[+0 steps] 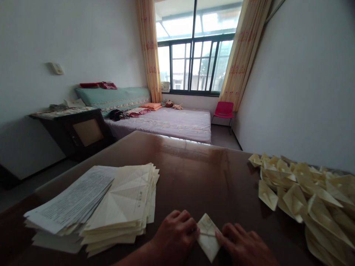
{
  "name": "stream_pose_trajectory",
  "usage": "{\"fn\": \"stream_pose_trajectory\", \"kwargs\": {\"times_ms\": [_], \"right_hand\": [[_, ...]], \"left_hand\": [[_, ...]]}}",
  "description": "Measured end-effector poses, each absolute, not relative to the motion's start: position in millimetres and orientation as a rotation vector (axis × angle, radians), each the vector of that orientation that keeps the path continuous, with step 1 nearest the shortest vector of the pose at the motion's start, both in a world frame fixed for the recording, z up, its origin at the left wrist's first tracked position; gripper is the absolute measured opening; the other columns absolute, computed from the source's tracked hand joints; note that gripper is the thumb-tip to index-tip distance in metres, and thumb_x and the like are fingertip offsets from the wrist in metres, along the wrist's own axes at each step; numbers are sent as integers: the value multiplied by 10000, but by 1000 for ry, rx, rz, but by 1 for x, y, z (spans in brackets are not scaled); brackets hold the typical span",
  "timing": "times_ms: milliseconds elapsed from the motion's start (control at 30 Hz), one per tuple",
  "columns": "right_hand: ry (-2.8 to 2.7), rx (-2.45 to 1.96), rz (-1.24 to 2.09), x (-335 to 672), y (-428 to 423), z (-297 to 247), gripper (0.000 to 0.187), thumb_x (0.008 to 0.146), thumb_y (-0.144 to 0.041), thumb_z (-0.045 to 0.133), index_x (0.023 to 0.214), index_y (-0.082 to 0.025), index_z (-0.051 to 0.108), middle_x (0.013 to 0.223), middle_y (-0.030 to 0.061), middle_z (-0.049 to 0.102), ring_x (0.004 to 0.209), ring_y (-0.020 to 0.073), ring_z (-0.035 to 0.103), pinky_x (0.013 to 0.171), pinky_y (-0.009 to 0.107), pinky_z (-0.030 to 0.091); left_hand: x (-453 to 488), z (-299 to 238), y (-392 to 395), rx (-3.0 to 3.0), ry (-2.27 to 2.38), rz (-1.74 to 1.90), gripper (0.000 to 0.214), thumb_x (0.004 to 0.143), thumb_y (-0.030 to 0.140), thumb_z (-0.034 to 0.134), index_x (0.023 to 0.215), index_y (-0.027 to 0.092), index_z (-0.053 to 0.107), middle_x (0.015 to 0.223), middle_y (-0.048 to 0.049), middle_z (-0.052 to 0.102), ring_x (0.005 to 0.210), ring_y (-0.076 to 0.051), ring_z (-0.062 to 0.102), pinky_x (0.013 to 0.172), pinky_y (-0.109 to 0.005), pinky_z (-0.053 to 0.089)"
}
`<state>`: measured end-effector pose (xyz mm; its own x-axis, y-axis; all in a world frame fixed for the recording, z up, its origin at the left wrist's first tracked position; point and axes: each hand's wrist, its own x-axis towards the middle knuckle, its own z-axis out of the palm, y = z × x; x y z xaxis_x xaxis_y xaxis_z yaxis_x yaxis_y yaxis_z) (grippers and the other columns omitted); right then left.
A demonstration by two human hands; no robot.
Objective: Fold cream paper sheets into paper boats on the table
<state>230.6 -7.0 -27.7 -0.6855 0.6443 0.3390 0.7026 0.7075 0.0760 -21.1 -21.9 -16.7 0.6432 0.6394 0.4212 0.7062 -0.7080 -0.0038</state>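
A small cream paper [208, 242], folded into a diamond with a crease across its middle, lies on the dark table close to me. My left hand [176, 233] is closed at its left corner, fingers curled and thumb against the paper. At the opposite corner, my right hand [245, 242] pinches the edge, its thumb on the paper and its other fingers bent. The paper's underside is hidden.
Left on the brown table [191, 173] are a pile of printed sheets [72, 199] and a stack of creased cream paper [119, 199]. Many folded paper boats [302, 192] crowd the right side. Beyond stand a bed [177, 123], a dark cabinet [85, 131] and a pink chair [223, 110].
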Motion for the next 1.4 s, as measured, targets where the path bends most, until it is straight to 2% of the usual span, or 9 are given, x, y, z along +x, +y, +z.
{"fn": "stream_pose_trajectory", "kwargs": {"times_ms": [133, 267, 367, 600, 833, 933, 1067, 1267, 1400], "right_hand": [[-2523, -1169, -204, 219, -8, -21, 339, 649, 19, 528, 777, -286, 601, 787, -38, 649, 744, 172, 580, 619, 309, 292], [-2509, -1057, -161, 207, -5, -24, 394, 660, -10, 567, 912, -310, 606, 866, -54, 666, 777, 173, 588, 624, 295, 314], [-2473, -1240, -87, 206, -4, -27, 281, 696, -41, 578, 823, -290, 606, 836, -44, 657, 771, 190, 598, 629, 293, 347], [-2327, -1460, 339, 205, -10, -21, 160, 852, -312, 563, 1005, -281, 599, 953, 10, 658, 878, 190, 628, 688, 268, 455], [-2265, -1590, 656, 201, -12, -13, 77, 800, -246, 546, 858, -257, 595, 801, -21, 638, 740, 156, 592, 640, 250, 400], [-2240, -1574, 728, 202, -11, -11, 90, 781, -237, 553, 861, -247, 594, 791, -24, 639, 720, 149, 586, 632, 249, 383], [-2157, -1504, 930, 200, -12, -5, 81, 761, -242, 589, 839, -221, 595, 743, -30, 626, 685, 136, 574, 619, 238, 389], [-2110, -1322, 938, 197, -13, 2, 79, 787, -273, 605, 807, -198, 616, 758, -7, 587, 689, 128, 542, 628, 238, 414], [-1977, -1308, 911, 197, -13, 2, 221, 781, -301, 624, 969, -189, 601, 881, 17, 592, 722, 131, 553, 638, 242, 444]], "left_hand": [[-20, -13, -22, -2702, -1140, -598, 67, 904, 243, 562, 879, 186, 586, 827, -7, 587, 831, -150, 515, 694, -259, 386], [-18, -13, -20, -2811, -1088, -582, 68, 872, 228, 599, 875, 175, 556, 938, -12, 603, 875, -160, 514, 745, -252, 426], [-19, -14, -19, -2913, -1085, -619, 34, 872, 187, 572, 885, 172, 545, 970, -24, 605, 887, -158, 516, 815, -249, 452], [-18, -9, -24, -3040, -1142, -729, 141, 837, 135, 492, 959, 181, 547, 1136, -73, 563, 975, -170, 542, 974, -317, 432], [-14, -4, -27, -3056, -1230, -800, 165, 938, 167, 397, 895, 183, 555, 1082, -40, 576, 909, -124, 574, 842, -213, 489], [-14, -4, -26, -3096, -1414, -895, 176, 914, 166, 462, 1067, 198, 543, 1173, -43, 548, 975, -116, 580, 894, -209, 480], [-13, -6, -24, -3059, -1674, -921, 516, 862, 187, 549, 1350, 232, 388, 1314, -72, 505, 902, -119, 608, 851, -252, 513], [-11, 0, -22, -3135, -1663, -1021, 230, 894, 243, 511, 1081, 193, 635, 958, -41, 683, 896, -155, 613, 817, -254, 487], [-10, 1, -23, -3047, -1836, -1303, 179, 896, 277, 519, 981, 180, 645, 850, -19, 670, 747, -117, 589, 701, -210, 465]]}}
